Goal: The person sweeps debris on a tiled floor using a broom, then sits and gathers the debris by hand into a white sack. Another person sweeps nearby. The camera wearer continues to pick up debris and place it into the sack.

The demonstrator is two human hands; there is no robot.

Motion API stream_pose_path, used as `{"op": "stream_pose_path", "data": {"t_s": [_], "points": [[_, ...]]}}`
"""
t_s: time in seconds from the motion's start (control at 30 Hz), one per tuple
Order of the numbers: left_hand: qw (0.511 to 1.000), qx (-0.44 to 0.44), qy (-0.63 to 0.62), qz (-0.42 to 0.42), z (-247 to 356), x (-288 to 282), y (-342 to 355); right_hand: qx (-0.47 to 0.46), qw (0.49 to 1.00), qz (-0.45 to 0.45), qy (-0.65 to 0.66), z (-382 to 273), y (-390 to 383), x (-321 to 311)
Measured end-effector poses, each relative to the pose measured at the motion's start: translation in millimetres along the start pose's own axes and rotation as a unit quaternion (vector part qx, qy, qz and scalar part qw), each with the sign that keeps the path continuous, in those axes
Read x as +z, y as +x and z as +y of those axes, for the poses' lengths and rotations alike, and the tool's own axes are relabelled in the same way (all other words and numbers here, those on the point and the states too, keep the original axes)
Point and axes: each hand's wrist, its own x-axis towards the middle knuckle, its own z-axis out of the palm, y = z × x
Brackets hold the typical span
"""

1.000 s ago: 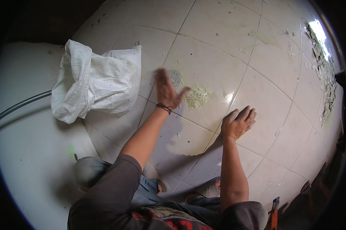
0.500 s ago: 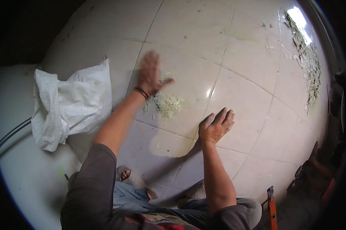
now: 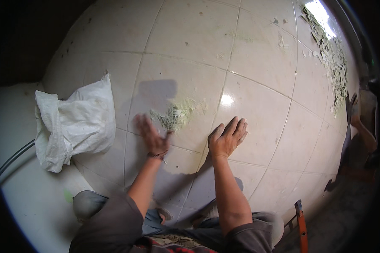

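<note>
My left hand [image 3: 153,137] is low over the floor tiles, its fingers stretched out and slightly blurred. Nothing shows in its grip. Just beyond its thumb lies a small heap of pale green crumbs and flakes [image 3: 173,118], with a thin smear trailing to the right. Palm down, my right hand [image 3: 228,138] rests on a tile with its fingers extended, apart from the heap. A crumpled white woven sack [image 3: 86,118] lies left of my left hand.
A long band of broken green-grey flakes [image 3: 331,63] runs along the far right. At the lower right stands an orange tool [image 3: 301,227]. A dark curved hose or bar [image 3: 16,157] reaches the sack. Another person's limb [image 3: 362,130] shows at the right edge.
My left hand has swept from beyond the heap back toward me, now on its near left side. The crumbs are spread differently, with a smear to the right. My right hand stays on the tile.
</note>
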Motion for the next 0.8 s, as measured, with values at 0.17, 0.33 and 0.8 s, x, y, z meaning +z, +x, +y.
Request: {"op": "stream_pose_path", "data": {"t_s": [0.17, 0.33, 0.8], "points": [[0.988, 0.136, -0.018, -0.07, 82, 62, 48, -0.004, 1.0, 0.005, 0.01, 0, 0, -1], [0.986, 0.057, -0.157, -0.007, 63, 31, 33, 0.0, 1.0, 0.009, 0.013, 0, 1, -1], [0.985, 0.142, 0.093, 0.008, 56, 48, -38, 0.024, 0.985, 0.043, 0.164, 8, -4, 1]]}}
